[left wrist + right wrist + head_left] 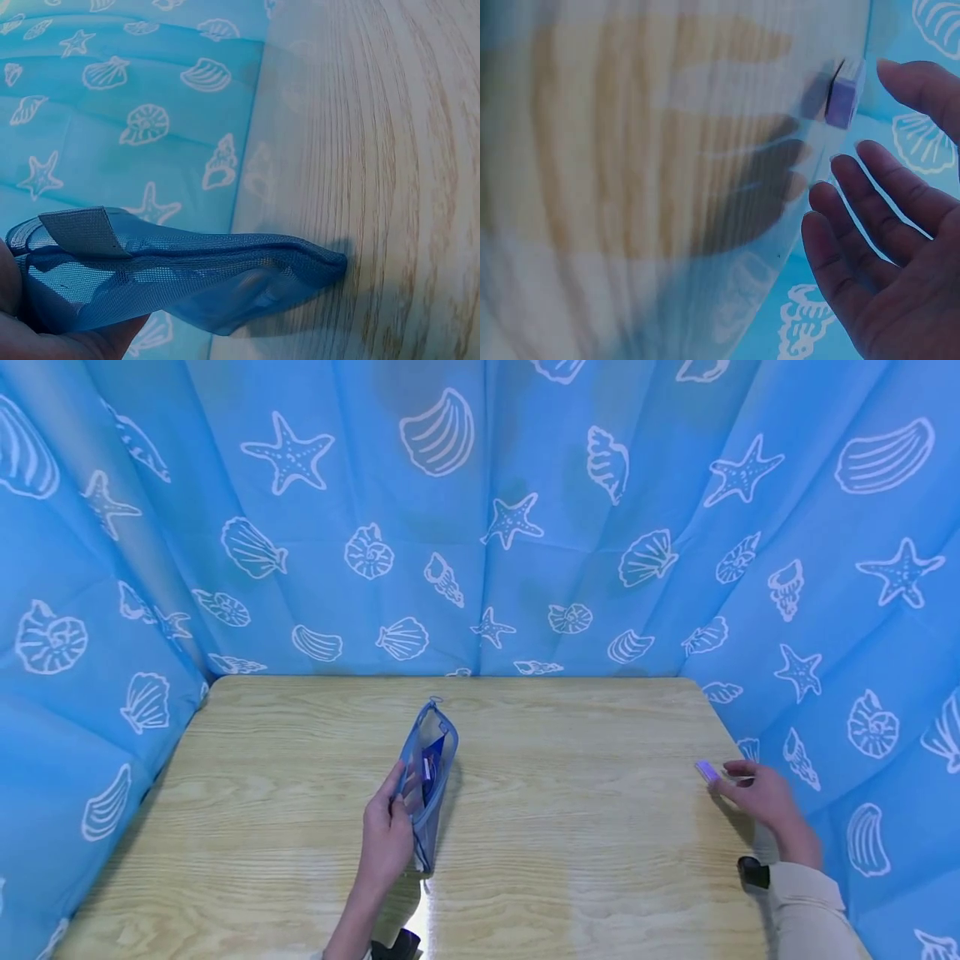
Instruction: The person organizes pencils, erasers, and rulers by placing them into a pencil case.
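Observation:
My left hand grips the side of a blue mesh zipper pouch, thumb on the near face and fingers behind. The pouch's top gapes, and dark blue items show inside. In the left wrist view, the mesh pouch has a seam along its edge and a small fabric tab. At the table's right side, my right hand is beside a small purple-and-white block resembling an eraser. The right wrist view shows the fingers spread and relaxed, with the block on the table just off the thumb and forefinger.
A light wood-grain table lies below both hands. Blue curtains with white shells and starfish hang behind it and on both sides. The right curtain is close beside the right hand. The glossy tabletop reflects that hand.

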Demonstrator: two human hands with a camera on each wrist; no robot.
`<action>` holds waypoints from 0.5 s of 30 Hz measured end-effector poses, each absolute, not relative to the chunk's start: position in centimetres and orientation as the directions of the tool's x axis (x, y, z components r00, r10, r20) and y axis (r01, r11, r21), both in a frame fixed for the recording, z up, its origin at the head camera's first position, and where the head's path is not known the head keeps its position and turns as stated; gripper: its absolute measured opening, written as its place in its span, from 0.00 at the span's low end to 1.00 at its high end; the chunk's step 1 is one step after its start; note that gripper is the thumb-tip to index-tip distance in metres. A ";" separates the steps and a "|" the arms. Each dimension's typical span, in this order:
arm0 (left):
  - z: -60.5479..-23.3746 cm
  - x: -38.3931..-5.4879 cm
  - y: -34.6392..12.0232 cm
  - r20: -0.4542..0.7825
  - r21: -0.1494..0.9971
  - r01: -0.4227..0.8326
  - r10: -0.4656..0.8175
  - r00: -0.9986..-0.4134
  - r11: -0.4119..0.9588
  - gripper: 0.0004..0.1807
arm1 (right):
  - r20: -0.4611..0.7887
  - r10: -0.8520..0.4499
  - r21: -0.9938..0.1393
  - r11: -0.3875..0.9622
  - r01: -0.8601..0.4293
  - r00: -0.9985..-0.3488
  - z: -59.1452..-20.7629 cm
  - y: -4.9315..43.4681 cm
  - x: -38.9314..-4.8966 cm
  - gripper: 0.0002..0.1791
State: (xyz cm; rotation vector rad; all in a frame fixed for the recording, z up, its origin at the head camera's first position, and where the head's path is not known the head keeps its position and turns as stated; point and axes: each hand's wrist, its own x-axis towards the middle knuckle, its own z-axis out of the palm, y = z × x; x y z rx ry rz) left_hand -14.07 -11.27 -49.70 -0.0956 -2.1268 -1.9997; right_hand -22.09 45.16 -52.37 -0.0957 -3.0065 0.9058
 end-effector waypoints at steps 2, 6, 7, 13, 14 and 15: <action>-49.7 -14.0 -11.3 0.196 0.979 0.189 -0.105 -0.975 0.075 0.30 | -0.024 0.049 -0.540 0.840 0.054 -0.999 -52.4 44.9 -22.2 0.34; -49.7 -14.0 -11.3 0.193 0.980 0.185 -0.108 -0.975 0.076 0.30 | 0.013 0.027 -0.530 0.848 0.016 -1.000 -52.3 44.4 -22.5 0.29; -49.7 -14.0 -11.3 0.196 0.979 0.188 -0.107 -0.975 0.079 0.30 | 0.018 0.025 -0.530 0.848 0.012 -1.000 -52.3 44.3 -22.6 0.28; -49.8 -14.0 -11.3 0.215 0.974 0.206 -0.112 -0.970 0.093 0.30 | 0.007 0.022 -0.525 0.851 0.016 -1.000 -52.2 44.2 -22.7 0.27; -49.9 -14.0 -11.3 0.213 0.975 0.203 -0.115 -0.970 0.093 0.30 | 0.005 0.023 -0.525 0.851 0.017 -1.000 -52.3 44.2 -22.7 0.27; -49.9 -14.0 -11.3 0.213 0.975 0.203 -0.117 -0.970 0.093 0.30 | 0.002 0.021 -0.526 0.850 0.017 -1.000 -52.4 44.3 -22.7 0.27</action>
